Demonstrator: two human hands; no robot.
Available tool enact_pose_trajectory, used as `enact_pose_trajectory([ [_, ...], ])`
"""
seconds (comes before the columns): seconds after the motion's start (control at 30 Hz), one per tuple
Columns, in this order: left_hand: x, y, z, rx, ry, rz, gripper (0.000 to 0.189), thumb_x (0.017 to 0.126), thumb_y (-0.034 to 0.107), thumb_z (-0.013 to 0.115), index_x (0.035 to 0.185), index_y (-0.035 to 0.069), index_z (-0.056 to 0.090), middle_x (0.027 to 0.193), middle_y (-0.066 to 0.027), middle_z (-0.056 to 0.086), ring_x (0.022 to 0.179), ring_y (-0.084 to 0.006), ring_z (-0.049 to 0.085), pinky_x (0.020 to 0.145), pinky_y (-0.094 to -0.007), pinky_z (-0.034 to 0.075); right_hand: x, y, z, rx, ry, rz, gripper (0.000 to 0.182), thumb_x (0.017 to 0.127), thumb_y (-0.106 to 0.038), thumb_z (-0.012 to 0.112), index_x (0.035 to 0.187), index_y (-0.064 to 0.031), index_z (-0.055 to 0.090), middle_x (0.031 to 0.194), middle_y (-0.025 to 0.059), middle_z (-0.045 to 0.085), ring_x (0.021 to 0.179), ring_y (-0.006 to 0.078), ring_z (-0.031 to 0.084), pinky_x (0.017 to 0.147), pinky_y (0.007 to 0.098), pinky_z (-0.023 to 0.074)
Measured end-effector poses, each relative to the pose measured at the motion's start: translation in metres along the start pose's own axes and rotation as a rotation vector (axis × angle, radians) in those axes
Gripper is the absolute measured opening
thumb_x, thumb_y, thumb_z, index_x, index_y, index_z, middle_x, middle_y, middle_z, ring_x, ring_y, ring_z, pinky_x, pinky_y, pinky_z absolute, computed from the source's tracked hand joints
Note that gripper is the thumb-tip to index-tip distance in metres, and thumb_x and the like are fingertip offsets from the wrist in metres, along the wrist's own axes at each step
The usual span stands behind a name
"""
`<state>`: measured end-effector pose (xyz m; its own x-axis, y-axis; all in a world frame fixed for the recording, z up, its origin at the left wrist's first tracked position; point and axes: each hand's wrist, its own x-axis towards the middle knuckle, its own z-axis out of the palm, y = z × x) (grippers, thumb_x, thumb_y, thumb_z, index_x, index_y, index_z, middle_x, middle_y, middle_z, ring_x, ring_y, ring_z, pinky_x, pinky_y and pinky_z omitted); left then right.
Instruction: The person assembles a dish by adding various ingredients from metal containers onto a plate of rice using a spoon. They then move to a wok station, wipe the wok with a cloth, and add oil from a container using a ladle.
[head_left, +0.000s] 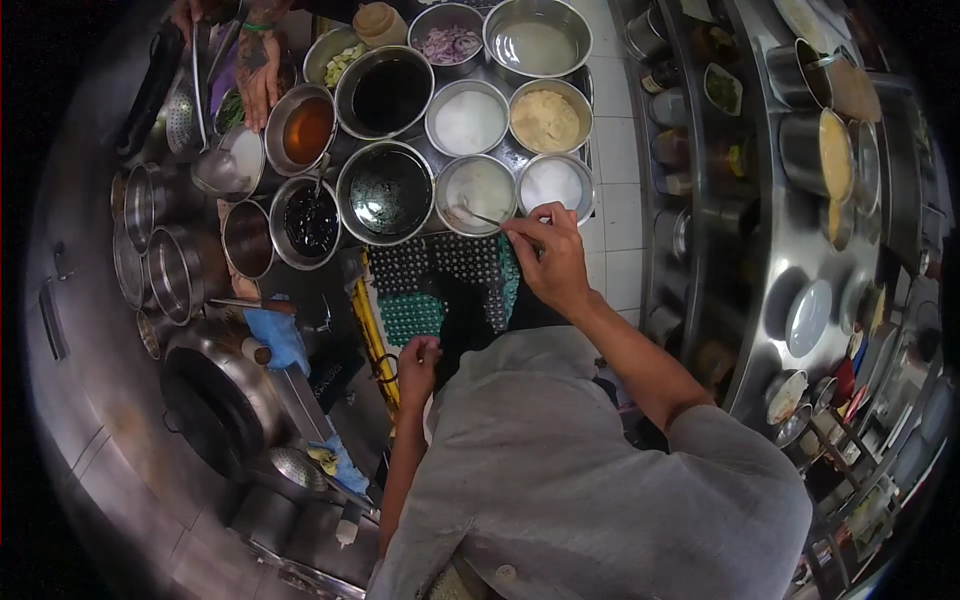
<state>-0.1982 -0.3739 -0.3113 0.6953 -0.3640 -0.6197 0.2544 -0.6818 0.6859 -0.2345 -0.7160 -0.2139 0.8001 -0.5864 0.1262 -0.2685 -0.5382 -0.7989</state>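
Note:
My right hand (553, 251) pinches the thin handle of a metal spoon (484, 217). The spoon dips into a steel bowl (448, 222) holding a pale, whitish substance. Just beyond my fingers is a bowl of white powder or granules (551, 184); whether they touch its rim, I cannot tell. Behind these stand a bowl of white granules (466, 118) and one of pale yellow powder (545, 120). To the left are two large bowls of dark liquid (390, 94). My left hand (418, 358) hangs low by my body, fingers curled, nothing visible in it.
Another person's hand (259, 79) reaches in at the upper left near a steel ladle (221, 171). A black wok (206, 412) sits at the lower left. Studded rubber matting (409, 319) covers the floor. A steel counter with shelves (757, 285) runs along the right.

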Motion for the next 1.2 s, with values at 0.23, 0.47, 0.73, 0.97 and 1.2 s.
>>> enact_pose_trajectory([
  [0.23,0.040,0.149,0.012,-0.138,-0.099,0.198,0.032,0.107,0.024,0.054,0.099,-0.003,0.068,0.091,-0.0096,0.073,0.077,-0.0149,0.069,0.071,-0.0296,0.055,-0.023,-0.002,0.022,0.219,0.189,0.266,0.015,0.086,-0.004,0.074,0.101,-0.0053,0.078,0.087,0.0096,0.066,0.094,0.0269,0.059,0.086,0.0391,0.0421],
  [0.47,0.081,0.175,0.024,-0.169,-0.102,0.183,0.027,0.107,0.023,0.054,0.100,-0.002,0.065,0.086,-0.0072,0.070,0.074,-0.0138,0.067,0.069,-0.0280,0.055,-0.020,-0.006,0.007,-0.059,0.230,-0.038,0.020,0.086,-0.002,0.075,0.105,-0.0060,0.078,0.095,0.0070,0.073,0.092,0.0234,0.060,0.082,0.0360,0.0436],
  [0.73,0.098,0.173,0.029,-0.254,-0.124,0.106,0.031,0.110,0.028,0.049,0.101,0.001,0.063,0.089,-0.0075,0.069,0.075,-0.0134,0.066,0.068,-0.0278,0.055,-0.015,0.000,0.014,-0.062,0.190,-0.035,0.019,0.085,-0.003,0.075,0.103,-0.0077,0.079,0.089,0.0049,0.075,0.092,0.0233,0.059,0.085,0.0378,0.0387],
  [0.97,0.111,0.180,0.045,-0.367,-0.077,0.130,0.032,0.110,0.023,0.047,0.094,-0.001,0.060,0.081,-0.0097,0.068,0.068,-0.0159,0.067,0.062,-0.0291,0.055,-0.021,-0.014,0.018,0.028,0.138,0.093,0.017,0.087,-0.002,0.073,0.103,-0.0060,0.079,0.083,0.0079,0.064,0.093,0.0244,0.059,0.087,0.0385,0.0417],
  [1.2,0.115,0.178,0.046,-0.372,-0.070,0.155,0.033,0.110,0.022,0.046,0.091,-0.002,0.060,0.078,-0.0103,0.068,0.066,-0.0162,0.067,0.062,-0.0290,0.056,-0.035,-0.009,0.021,0.264,0.188,0.376,0.015,0.094,-0.004,0.069,0.106,-0.0005,0.077,0.096,0.0102,0.066,0.100,0.0177,0.060,0.091,0.0295,0.0510],
])
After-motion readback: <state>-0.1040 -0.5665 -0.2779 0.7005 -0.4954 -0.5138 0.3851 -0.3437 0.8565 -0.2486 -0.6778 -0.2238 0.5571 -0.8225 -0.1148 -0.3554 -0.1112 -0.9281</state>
